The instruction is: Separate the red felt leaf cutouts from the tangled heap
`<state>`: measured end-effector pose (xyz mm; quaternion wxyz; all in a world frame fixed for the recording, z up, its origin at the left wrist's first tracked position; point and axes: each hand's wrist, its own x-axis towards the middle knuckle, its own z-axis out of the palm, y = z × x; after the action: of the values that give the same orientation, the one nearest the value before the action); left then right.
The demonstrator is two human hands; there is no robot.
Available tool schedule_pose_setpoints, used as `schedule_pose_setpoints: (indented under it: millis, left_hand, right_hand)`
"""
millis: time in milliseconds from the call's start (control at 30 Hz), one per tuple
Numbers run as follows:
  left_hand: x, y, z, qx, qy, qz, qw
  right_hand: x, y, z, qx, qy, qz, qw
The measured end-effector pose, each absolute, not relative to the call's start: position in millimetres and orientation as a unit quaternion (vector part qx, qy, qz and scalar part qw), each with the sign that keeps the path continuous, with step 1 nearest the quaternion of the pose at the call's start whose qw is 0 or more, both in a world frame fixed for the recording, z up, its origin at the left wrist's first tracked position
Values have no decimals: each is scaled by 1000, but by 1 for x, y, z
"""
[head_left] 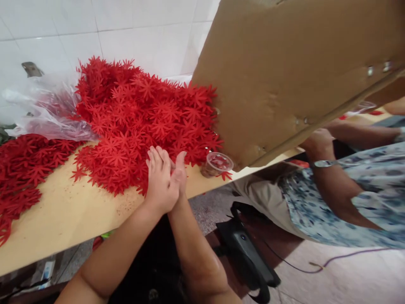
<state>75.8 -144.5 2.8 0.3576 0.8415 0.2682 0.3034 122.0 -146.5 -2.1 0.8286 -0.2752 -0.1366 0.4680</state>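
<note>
My left hand (160,181) and my right hand (179,177) are pressed against each other at the front edge of a large pile of red star-shaped pieces (133,109). The left fingers point up, stretched out. The right thumb stands up, apart from the palm, while the other right fingers are mostly behind the left hand. I see nothing held, though the space between the palms is hidden. Just right of my hands is a clear plastic cup (218,164) with small reddish contents. One red piece lies beside it.
Another red pile (28,173) and a clear plastic bag (50,107) are at the left of the wooden table (76,211). A big cardboard sheet (284,76) stands at the right. Beyond it are a person's arms (335,181). A black bag (247,249) lies below.
</note>
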Motion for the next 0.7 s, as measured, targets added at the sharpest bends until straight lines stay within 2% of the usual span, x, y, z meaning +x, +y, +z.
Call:
schedule_pose_setpoints:
  millis: [167,300,500,700]
  left_hand:
    - [87,-109,6,779,346,306,424]
    - [92,-88,0,725,380,352,454]
    - [79,-113,3,739,315,431,411]
    - [63,-161,-9,781,163,387,462]
  right_hand:
    - [101,-150,7,-235,-148,461,843]
    - [86,-155,7,-258,-130,474,832]
    - [98,-154,10,-291,-101,460,833]
    - [136,-152,14,-328,-72,402,852]
